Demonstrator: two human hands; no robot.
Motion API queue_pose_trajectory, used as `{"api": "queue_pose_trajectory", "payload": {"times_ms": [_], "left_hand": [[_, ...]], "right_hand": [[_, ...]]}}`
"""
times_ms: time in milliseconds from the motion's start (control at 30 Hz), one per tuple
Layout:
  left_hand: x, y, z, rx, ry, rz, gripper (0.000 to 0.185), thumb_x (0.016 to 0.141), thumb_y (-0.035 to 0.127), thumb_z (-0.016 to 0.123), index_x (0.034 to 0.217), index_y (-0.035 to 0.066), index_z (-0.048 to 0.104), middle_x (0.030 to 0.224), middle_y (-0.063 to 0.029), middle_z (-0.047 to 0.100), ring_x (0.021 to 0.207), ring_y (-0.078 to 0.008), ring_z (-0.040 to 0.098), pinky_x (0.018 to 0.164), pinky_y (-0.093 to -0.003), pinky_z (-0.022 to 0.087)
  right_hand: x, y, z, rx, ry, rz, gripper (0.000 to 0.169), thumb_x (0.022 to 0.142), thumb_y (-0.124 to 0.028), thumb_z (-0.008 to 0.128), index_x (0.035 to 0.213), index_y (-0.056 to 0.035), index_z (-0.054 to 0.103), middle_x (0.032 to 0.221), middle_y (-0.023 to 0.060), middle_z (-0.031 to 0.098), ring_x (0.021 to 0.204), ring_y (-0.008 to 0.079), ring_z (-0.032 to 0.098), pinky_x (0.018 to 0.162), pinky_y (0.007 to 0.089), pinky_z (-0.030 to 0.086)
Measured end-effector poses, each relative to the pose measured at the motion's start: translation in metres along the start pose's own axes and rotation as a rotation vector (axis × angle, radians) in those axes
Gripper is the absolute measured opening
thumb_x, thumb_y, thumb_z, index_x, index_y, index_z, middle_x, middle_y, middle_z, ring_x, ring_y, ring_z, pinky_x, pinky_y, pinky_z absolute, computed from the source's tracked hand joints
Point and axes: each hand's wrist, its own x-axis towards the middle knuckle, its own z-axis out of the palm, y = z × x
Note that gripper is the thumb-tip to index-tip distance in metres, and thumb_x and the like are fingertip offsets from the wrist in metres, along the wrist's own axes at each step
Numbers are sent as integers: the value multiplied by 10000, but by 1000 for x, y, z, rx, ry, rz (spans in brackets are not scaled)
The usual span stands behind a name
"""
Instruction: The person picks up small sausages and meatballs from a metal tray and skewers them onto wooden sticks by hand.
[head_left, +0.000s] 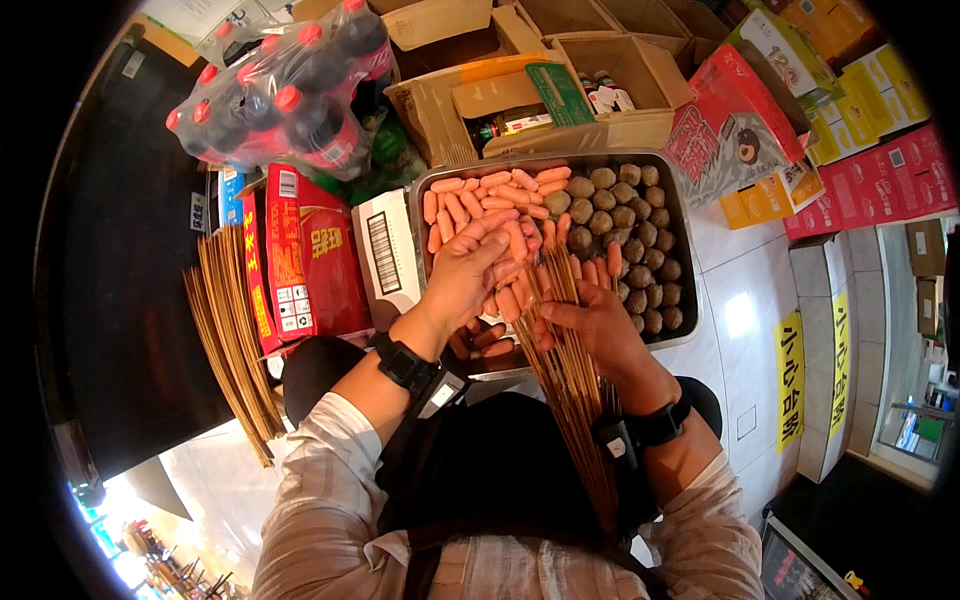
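A metal tray (686, 225) lies before me, with small pink sausages (495, 180) at its left and brown meatballs (637, 247) at its right. Over the sausages is my left hand (469, 270), its thumb and fingers closed around a small sausage (517, 241). My right hand (600, 322) grips a bundle of thin wooden skewers (566, 405), whose lower ends reach back over my lap. Several skewers carry sausages at their upper ends, just beside my left hand. Darker sausages (491, 341) lie at the tray's near left. Whether the held sausage is on a skewer I cannot tell.
More skewers (232, 330) lie at the left beside a red carton (319, 255) and a white box (390, 247). Shrink-wrapped cola bottles (300, 97) stand at the upper left. Open cardboard boxes (427, 97) line the tray's far side. Colourful cartons (739, 120) are stacked at the upper right.
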Motion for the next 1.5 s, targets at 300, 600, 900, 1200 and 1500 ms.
{"api": "queue_pose_trajectory", "payload": {"times_ms": [300,600,900,1200,1500], "left_hand": [[-2,-10,3,107,167,35,263,940,111,483,1182,11,512,1009,-91,611,983,-191,603,848,-280,500],[-15,-15,18,37,188,-42,235,943,134,495,1131,6,555,812,-31,609,646,-113,574,548,-216,473],[-20,-32,21,62,217,-43,234,937,159,520,1116,19,578,784,-14,599,592,-75,506,515,-182,401],[-14,-32,12,437,126,49,196,932,95,508,1081,-6,585,733,-8,581,580,-86,552,472,-210,427],[-16,-32,19,1007,190,341,245,834,59,606,1075,13,592,966,-95,582,845,-193,595,717,-273,476]], "right_hand": [[-1,0,1,90,21,53,208,846,-41,555,1040,32,533,774,105,602,618,187,588,613,294,522],[-2,-4,4,37,81,-28,271,838,-29,550,1096,44,517,886,89,565,719,170,591,605,287,533],[-2,-4,-1,59,63,37,253,839,-23,547,1080,52,533,918,87,558,745,166,586,612,277,536],[-3,-3,-2,-573,235,-283,253,792,-16,571,1032,62,544,920,65,561,738,161,565,650,248,512],[-8,-30,-2,175,-26,221,286,817,-14,573,1094,33,520,908,123,617,777,207,627,704,306,532]]}}
